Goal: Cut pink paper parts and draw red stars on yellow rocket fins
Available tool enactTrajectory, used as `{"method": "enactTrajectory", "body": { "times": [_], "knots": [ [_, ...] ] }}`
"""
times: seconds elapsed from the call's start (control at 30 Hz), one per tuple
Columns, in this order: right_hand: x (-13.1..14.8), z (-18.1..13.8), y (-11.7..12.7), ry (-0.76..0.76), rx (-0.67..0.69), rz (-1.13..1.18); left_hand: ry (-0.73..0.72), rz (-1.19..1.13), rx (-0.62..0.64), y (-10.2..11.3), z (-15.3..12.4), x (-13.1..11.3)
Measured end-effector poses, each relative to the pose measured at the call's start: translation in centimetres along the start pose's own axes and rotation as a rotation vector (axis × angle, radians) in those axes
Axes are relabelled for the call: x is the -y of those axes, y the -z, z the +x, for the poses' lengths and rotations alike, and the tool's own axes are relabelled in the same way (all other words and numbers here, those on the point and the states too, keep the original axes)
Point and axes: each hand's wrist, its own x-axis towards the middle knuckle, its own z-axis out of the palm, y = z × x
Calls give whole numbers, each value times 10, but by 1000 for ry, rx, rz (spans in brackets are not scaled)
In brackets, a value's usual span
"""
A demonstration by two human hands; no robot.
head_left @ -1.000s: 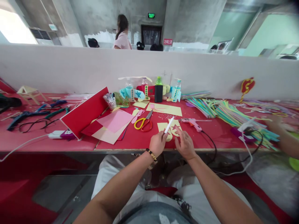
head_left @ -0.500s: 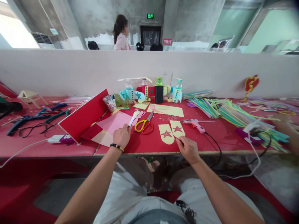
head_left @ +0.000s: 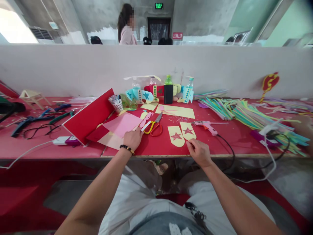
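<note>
My left hand (head_left: 132,139), with a beaded bracelet at its wrist, is closed on a narrow white strip (head_left: 146,126) that sticks out past the fingers. Just beyond lie scissors (head_left: 154,126) with one yellow and one red handle, and pink cutouts (head_left: 146,119). Pink paper (head_left: 122,124) spreads left of that hand. My right hand (head_left: 199,150) is closed at the table's front edge, fingertips at the lower end of a yellow cutout (head_left: 192,126) with a red star. Whether they pinch anything is hidden. A second starred cutout (head_left: 175,142) lies to its left.
A pink glue gun (head_left: 209,126) lies to the right, its black cord running over the edge. Decorated bottles (head_left: 189,88) and a black phone (head_left: 168,94) stand behind. Colourful strips (head_left: 246,122) pile at right; a red board (head_left: 90,117) leans at left.
My left hand has moved right with the white strip, whose end now comes up against the scissors' yellow handle. My right hand stays by the starred cutouts. The view has tilted slightly downward.
</note>
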Motion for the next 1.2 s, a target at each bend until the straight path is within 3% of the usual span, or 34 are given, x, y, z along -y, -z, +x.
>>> {"method": "enactTrajectory", "body": {
  "times": [0.67, 1.0, 1.1, 1.2],
  "knots": [
    [-1, -1, 0, -14, 11, 13, -20, -41, -19, 6, -6, 1],
    [0, 1, 1, -87, 19, 147, 16, -116, -55, 6, -3, 1],
    [1, 3, 4, -139, 9, 246, 28, -194, -100, 15, -12, -1],
    [19, 2, 13, -212, -12, 384, -22, -330, -130, 25, -39, -14]
  ]
}}
